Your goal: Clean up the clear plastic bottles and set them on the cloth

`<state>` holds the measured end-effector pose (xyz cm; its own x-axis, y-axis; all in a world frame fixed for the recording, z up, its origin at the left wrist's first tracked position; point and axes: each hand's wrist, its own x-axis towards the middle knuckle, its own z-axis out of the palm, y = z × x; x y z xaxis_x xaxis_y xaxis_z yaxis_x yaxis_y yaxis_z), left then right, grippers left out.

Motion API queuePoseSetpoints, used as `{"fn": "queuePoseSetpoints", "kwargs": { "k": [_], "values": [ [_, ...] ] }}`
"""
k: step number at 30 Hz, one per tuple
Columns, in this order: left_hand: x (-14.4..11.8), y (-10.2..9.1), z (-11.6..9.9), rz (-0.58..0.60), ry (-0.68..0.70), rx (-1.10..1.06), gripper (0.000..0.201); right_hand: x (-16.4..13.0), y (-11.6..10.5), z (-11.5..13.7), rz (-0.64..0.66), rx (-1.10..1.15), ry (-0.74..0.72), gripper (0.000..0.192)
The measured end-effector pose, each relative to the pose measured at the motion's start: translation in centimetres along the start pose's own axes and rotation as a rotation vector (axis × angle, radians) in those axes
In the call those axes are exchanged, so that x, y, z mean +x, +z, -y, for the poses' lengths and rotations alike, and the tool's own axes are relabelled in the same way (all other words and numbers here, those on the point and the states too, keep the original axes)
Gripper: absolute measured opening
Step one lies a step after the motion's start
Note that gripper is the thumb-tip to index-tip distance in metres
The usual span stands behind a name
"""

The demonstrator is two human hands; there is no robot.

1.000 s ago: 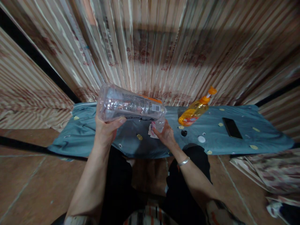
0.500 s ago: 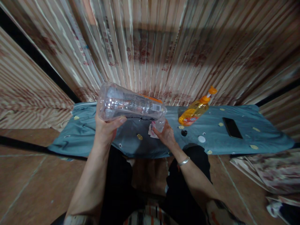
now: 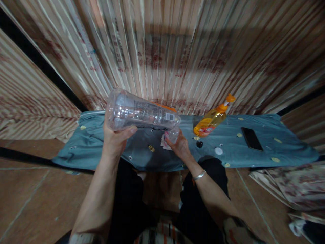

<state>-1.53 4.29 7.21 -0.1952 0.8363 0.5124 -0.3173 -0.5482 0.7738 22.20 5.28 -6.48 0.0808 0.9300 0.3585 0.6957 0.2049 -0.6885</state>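
Note:
A large clear plastic bottle (image 3: 142,113) with a printed label and barcode is tilted almost level, its neck end to the right and slightly lower. My left hand (image 3: 114,140) is closed around its broad base, thumb along the near side. Just under the neck end, my right hand (image 3: 181,146) grips a small clear plastic container (image 3: 173,135). Pink-and-white printing shows beside that hand; whether it belongs to the small container or lies on the cloth, I cannot tell. The large bottle's mouth is hard to make out.
A pump bottle (image 3: 209,122) of yellow-orange liquid stands to the right on a blue-green patterned cloth (image 3: 142,159). Nearby are a small black cap (image 3: 199,144), a white disc (image 3: 218,150) and a black phone (image 3: 252,138). Behind hangs a striped curtain (image 3: 165,51).

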Motion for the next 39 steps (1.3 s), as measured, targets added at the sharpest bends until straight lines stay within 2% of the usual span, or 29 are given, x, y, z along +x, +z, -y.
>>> {"fn": "queuePoseSetpoints", "kwargs": {
  "k": [7,22,39],
  "values": [
    [-0.01,0.13,-0.02,0.011,0.013,0.024,0.054,-0.09,0.24,-0.36,-0.027,-0.017,-0.013,0.074],
    [0.14,0.29,-0.04,-0.014,0.017,-0.015,0.082,-0.01,0.04,-0.03,-0.01,0.004,0.02,0.078],
    [0.32,0.22,0.02,-0.014,0.012,-0.019,0.077,-0.06,0.28,-0.3,-0.024,-0.017,0.008,0.077]
  ]
}}
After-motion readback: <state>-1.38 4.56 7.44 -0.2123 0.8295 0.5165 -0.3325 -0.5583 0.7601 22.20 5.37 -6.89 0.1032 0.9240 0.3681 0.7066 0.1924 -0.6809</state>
